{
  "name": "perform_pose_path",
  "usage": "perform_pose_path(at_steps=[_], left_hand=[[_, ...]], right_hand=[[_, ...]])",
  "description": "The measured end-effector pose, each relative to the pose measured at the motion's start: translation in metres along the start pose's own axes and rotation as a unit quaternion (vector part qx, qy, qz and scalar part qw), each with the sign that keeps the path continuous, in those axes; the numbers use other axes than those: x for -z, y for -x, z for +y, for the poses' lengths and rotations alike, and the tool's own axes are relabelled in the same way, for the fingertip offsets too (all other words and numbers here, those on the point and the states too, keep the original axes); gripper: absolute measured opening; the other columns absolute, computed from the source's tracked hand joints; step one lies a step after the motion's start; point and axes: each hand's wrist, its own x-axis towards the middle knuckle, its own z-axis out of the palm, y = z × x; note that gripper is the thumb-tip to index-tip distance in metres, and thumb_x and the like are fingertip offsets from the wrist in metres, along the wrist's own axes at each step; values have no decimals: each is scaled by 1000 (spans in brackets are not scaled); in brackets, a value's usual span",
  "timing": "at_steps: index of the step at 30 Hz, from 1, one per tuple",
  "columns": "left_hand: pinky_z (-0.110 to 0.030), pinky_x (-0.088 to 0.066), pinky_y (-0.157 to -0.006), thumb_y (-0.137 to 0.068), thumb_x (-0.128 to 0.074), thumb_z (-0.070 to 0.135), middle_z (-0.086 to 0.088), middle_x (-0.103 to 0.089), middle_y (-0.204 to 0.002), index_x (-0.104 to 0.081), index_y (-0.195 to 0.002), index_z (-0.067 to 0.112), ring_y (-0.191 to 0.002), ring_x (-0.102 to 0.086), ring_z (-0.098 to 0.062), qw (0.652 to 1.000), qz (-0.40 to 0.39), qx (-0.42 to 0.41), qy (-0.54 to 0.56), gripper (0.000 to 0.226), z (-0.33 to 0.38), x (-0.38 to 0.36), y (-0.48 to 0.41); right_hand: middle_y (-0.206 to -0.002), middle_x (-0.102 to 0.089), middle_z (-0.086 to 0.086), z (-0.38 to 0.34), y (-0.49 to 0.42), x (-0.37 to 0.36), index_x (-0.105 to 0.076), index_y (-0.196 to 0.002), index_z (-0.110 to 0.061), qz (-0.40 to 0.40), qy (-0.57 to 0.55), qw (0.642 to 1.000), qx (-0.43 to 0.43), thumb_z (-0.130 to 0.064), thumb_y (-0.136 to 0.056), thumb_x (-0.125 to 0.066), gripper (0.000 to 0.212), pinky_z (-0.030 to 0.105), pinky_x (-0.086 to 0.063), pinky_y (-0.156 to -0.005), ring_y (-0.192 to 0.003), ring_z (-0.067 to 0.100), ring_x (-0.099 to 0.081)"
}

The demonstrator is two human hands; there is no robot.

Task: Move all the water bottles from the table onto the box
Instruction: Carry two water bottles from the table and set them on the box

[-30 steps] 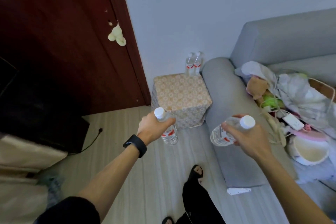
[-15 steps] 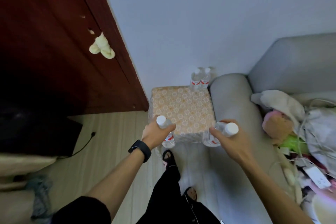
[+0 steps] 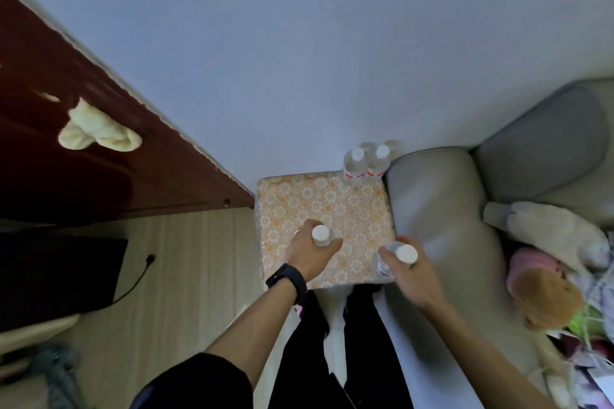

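Orange-patterned box: left hand gripped first bottle above it; right hand fingers clasped second bottle at its edge.

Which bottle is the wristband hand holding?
The middle bottle, gripped by the left hand over the box; the right hand holds the corner bottle, and two far bottles stand unheld.

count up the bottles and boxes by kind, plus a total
water bottles: 4, two standing at the far right corner of the box, one held in the left hand, one held in the right hand
box: 1
total: 5
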Motion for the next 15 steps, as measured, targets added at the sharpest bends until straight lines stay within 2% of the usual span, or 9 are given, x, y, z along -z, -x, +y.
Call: perform_pose_path(at_steps=[4, 6, 8, 12, 15], left_hand=[[-33, -53, -75, -86, -71, 51, 0, -61, -116, -45, -132, 24, -94, -62, -19, 999, 12, 31, -3, 59, 9, -23, -36], [-36, -54, -80, -86, -71, 51, -1, -60, -121, -44, -136, 24, -97, -62, -20, 999, 17, 47, 3, 63, 12, -36, -50], [-39, -55, -86, -85, -71, 53, -2, -58, -126, -40, -139, 25, -102, -61, -22, 998, 17, 63, 14, 69, 15, -47, -63], [-38, -53, -89, -82, -71, 55, -2, -57, -133, -34, -145, 28, -108, -62, -24, 996, 26, 77, 31, 77, 21, -67, -92], [-44, -55, -90, -78, -70, 58, 0, -58, -132, -34, -144, 32, -106, -62, -22, 996, 37, 58, 50, 79, 28, -81, -119]], right_hand=[[-123, -62, -2, 1, -55, 1, -48, -138, -27, -31, 23, 999, -38, -46, -89, -70, 58, 27, -41, -84, -103, 17, -59], [-128, -61, -2, 2, -76, 4, -46, -140, -31, -44, 33, 997, -56, -52, -88, -68, 60, 30, -44, -88, -109, 19, -59], [-127, -61, -2, 3, -95, 7, -43, -141, -35, -54, 39, 995, -75, -57, -88, -64, 61, 31, -46, -90, -105, 18, -59], [-124, -60, -4, -1, -131, 11, -33, -149, -38, -82, 58, 990, -98, -61, -90, -59, 69, 29, -46, -83, -94, 15, -57], [-125, -56, -6, -8, -158, 11, -20, -156, -35, -105, 66, 989, -83, -56, -93, -60, 78, 17, -42, -64, -78, 7, -55]])
